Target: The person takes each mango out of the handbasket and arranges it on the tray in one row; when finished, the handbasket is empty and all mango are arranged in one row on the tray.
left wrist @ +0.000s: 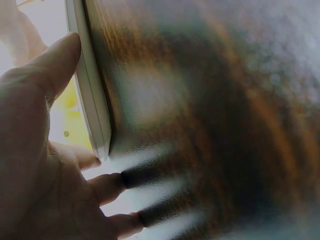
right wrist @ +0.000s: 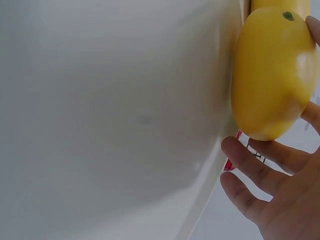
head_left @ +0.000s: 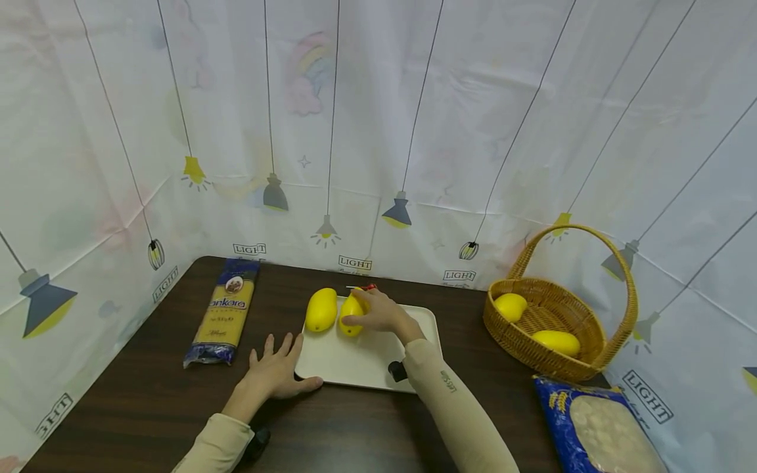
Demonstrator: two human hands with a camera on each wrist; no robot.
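Observation:
A white tray [head_left: 361, 361] lies on the dark wooden table, with a yellow mango [head_left: 349, 322] on its far left part. My right hand [head_left: 381, 314] holds this mango, thumb on one side and fingers on the other. In the right wrist view the mango [right wrist: 272, 75] shows a small green stem spot, and the fingers [right wrist: 252, 165] curve by its lower end. A second mango [head_left: 322, 309] lies just left, at the tray's far left corner. My left hand [head_left: 278, 371] rests at the tray's near left corner with its fingers spread.
At the right stands a wicker basket [head_left: 503, 335] with a tall handle and two yellow fruits in it. Before it lies a blue bag [head_left: 609, 427] with pale contents. A pasta packet [head_left: 225, 312] lies at the left. Something small and red [head_left: 370, 287] shows behind the tray.

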